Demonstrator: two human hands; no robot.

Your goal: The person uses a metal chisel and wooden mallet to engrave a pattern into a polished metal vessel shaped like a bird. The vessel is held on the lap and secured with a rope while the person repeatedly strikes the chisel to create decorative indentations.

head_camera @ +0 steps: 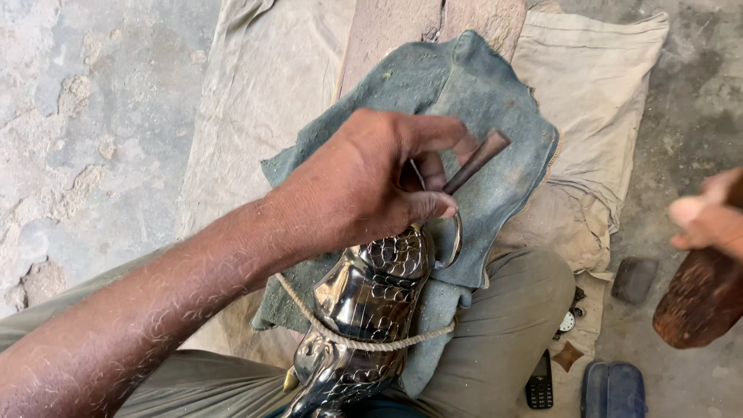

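Observation:
My left hand [375,182] pinches a thin dark metal punch [476,161] whose tip meets a shiny scaled metal figure [371,298] lying on my lap. A rope [364,340] runs across the figure, which rests on a grey-green cloth [480,93]. At the right edge, my right hand [708,217] is raised and blurred, gripping a brown wooden mallet [700,298].
A beige cloth [596,85] and a wooden board [387,31] lie under the grey-green cloth on the concrete floor [93,116]. A dark stone [635,279], a small black phone [539,385], a little dial [567,321] and a blue sandal [613,389] lie by my right leg.

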